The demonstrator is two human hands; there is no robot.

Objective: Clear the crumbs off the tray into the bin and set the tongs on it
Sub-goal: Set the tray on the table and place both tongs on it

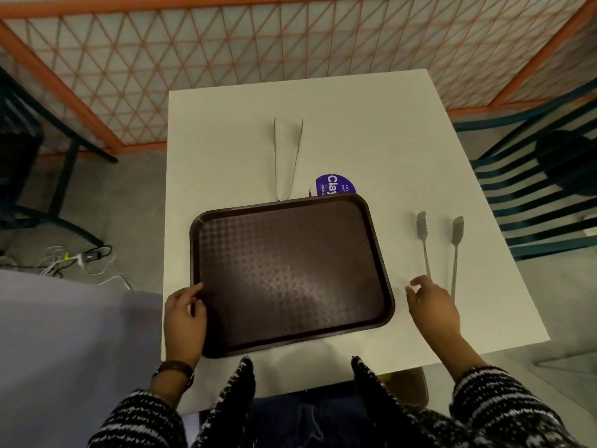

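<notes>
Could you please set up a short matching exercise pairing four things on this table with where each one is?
Things:
1. tray
2. thin tongs
3. flat-tipped tongs
4. purple sticker

Places:
A. on the table just beyond the right hand
B. partly hidden under the tray's far edge
C. on the far side of the table, beyond the tray
D. held at its left edge by the left hand

Pairs: 1-D, 2-C, 3-A, 4-B
</notes>
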